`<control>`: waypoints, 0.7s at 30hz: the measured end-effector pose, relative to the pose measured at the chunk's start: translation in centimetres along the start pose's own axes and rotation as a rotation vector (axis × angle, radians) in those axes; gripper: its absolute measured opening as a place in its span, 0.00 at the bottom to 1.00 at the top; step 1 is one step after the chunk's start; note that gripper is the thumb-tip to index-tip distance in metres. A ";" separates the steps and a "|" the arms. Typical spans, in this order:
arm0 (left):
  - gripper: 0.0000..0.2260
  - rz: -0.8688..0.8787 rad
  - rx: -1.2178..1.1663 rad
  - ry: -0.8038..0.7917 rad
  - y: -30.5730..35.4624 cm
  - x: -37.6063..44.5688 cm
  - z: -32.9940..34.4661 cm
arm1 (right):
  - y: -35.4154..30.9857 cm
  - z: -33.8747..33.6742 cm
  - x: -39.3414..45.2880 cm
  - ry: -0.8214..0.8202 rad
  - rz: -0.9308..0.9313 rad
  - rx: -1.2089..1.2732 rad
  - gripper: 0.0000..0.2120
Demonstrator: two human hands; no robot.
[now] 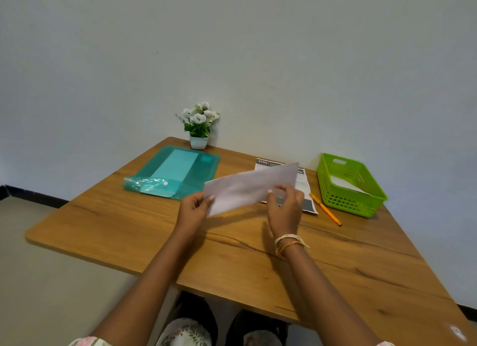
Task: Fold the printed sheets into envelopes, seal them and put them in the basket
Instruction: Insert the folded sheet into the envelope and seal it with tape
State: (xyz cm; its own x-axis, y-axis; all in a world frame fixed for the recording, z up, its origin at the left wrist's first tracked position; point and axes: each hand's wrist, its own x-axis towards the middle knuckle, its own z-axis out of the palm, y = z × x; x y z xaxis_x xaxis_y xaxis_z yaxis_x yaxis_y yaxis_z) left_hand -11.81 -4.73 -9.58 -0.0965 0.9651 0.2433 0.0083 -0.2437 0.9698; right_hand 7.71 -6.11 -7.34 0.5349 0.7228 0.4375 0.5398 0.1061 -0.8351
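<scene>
OK, head view, the only one. Both hands are up over the wooden table (232, 255), holding one folded sheet (251, 187) between them, clear of the tabletop. The left hand (192, 210) pinches the sheet's near-left corner, thumb on top, fingers behind. The right hand (285, 209) pinches the lower edge further right, thumb and fingertips closed on the paper; thread bracelets (290, 242) sit on that wrist. The sheet spans from the left hand out past the right hand, tilted, its far-right corner highest.

It looks like a long, narrow, pale strip, blank on the visible face, slightly blurred. Whether it is folded once or more I cannot tell.

Just beyond the right hand, partly hidden behind the held sheet, a printed sheet (300, 188) lies flat on the table, with dark header and footer blocks. Right of that hand lies an orange pen (325, 209), and beyond it stands a green basket (346, 201) with something white inside (347, 185); envelope or plain paper, can't tell. Beyond the left hand lies a teal plastic folder (175, 172), flap unsnapped, with a light sheet inside. A small potted flower plant (198, 129) stands against the wall behind the folder.
</scene>
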 end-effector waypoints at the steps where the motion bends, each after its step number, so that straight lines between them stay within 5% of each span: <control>1: 0.06 -0.081 -0.007 -0.062 0.1 0.3 -0.2 | 0.6 -0.2 0.3 0.069 0.048 -0.085 0.14; 3: 0.06 -0.232 -0.028 -0.153 0.1 0.7 -0.3 | 1.7 -0.9 1.0 0.107 0.132 -0.237 0.20; 7: 0.09 -0.465 -0.047 -0.239 0.2 2.1 0.1 | 4.3 -2.0 1.5 -0.119 0.224 -0.351 0.18; 12: 0.17 -0.612 0.121 -0.280 0.5 4.6 1.0 | 6.4 -2.5 0.8 -0.240 0.157 -0.587 0.18; 14: 0.17 -0.599 0.272 -0.300 0.4 5.2 1.6 | 6.7 -2.3 0.6 -0.241 0.133 -0.661 0.18; 18: 0.13 -0.352 0.987 -0.272 0.4 6.2 3.0 | 6.7 -1.9 0.5 -0.224 0.104 -0.718 0.19; 21: 0.12 -0.197 1.163 -0.190 -0.5 6.7 3.8 | 7.2 -1.7 0.3 -0.182 0.082 -0.733 0.19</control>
State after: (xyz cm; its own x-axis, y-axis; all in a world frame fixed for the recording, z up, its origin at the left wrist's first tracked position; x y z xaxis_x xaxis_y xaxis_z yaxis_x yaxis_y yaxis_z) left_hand -8.63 2.20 -8.36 -0.0495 0.9987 -0.0077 0.9155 0.0485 0.3993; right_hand 12.91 -6.28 -12.63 0.5109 0.8165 0.2687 0.8304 -0.3881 -0.3997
